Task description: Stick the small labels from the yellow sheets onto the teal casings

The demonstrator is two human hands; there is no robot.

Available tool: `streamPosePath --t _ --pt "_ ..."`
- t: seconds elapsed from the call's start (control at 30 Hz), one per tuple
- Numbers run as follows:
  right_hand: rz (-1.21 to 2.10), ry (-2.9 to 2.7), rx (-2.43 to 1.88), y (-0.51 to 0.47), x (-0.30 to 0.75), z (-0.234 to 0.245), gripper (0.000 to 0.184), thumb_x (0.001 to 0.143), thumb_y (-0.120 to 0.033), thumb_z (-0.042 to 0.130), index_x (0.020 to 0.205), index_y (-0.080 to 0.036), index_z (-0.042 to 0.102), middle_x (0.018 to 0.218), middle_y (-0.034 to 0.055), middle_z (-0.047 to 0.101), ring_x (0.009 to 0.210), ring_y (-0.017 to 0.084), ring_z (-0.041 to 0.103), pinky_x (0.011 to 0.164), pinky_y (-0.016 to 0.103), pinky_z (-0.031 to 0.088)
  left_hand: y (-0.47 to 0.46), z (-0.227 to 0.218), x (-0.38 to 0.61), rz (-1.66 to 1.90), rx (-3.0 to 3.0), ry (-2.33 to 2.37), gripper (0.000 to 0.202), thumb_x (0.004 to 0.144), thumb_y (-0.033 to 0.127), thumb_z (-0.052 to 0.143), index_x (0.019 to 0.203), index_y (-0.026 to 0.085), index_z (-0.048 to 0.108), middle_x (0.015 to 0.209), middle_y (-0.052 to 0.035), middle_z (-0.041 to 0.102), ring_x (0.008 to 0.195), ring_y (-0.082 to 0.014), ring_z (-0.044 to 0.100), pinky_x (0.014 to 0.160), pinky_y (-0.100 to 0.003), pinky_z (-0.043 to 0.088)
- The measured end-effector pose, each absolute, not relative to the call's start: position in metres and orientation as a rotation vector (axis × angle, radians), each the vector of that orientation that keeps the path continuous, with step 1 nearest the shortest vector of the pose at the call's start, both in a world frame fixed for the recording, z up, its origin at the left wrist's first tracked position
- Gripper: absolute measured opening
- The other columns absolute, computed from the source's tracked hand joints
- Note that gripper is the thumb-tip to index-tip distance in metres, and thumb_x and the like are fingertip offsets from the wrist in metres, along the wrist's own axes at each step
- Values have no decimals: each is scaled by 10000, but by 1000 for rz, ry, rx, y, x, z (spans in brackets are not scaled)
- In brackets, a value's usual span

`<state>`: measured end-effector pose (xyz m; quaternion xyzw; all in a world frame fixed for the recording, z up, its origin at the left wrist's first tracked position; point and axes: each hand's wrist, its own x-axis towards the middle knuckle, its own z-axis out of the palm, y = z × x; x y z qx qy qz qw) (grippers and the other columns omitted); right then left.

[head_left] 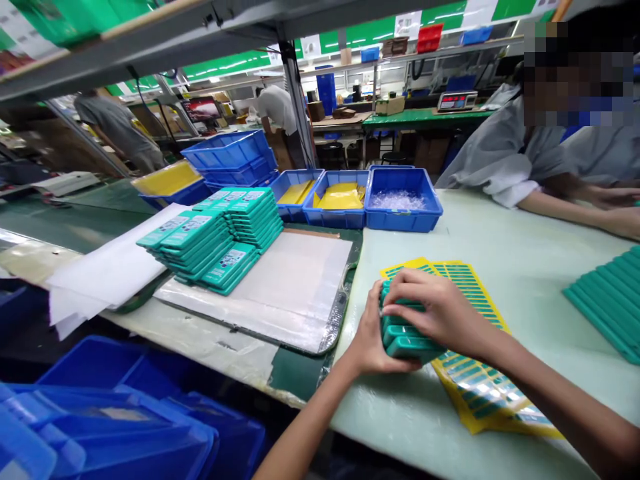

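A small stack of green plastic cases (410,347) stands on edge over the pale table, held in my left hand (370,337). The thumb lies along its near lower side and the fingers along its left side. My right hand (433,303) reaches over the top of this stack. Its thumb and fingertips are pressed together at the stack's left edge, and what lies between them, if anything, is hidden. Under and beside the hands lie yellow sheets of green labels (470,293), partly covered by my right forearm.
Left, piled green cases (225,233) sit on a white-covered mat (300,287). Behind stand blue bins, one with yellow sheets (340,197), another with clear scraps (397,200). More green cases (610,300) lie right, near a co-worker's arms (565,200). Blue crates (115,427) fill the lower left.
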<state>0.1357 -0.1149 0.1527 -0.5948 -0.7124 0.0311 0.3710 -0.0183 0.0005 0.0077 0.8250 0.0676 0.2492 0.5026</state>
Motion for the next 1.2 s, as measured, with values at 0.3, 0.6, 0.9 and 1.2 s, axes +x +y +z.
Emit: streamPosePath --t 0.3,0.6,0.9,1.2 --pt "31 -1804 -1746 -145 189 173 187 1046 -254 687 863 -226 716 887 39 696 727 184 641 657 329 474 -7 18 -17 618 1854 205 1665 488 553 1098 1768 249 76 1804 -221 250 1682 -529 281 1413 -703 217" --pt "74 -1881 -1643 -132 161 132 180 1094 -221 614 932 -221 694 951 44 711 828 201 699 739 332 500 -7 20 -19 569 1926 259 1707 493 583 1087 1781 235 21 1837 -231 163 1702 -549 212 1409 -724 201" --pt "-60 -1689 -1605 -153 173 164 117 1083 -238 662 981 -239 720 971 42 728 823 186 686 723 319 531 -3 14 -18 613 1912 219 1701 494 556 1090 1779 242 20 1849 -221 151 1716 -530 191 1421 -698 183" --pt "-21 -1921 -1765 -155 186 141 207 1099 -230 542 905 -236 613 893 47 647 714 204 630 654 349 463 -6 18 -16 637 1898 213 1701 480 532 1104 1781 253 45 1825 -205 225 1705 -520 236 1424 -683 207"
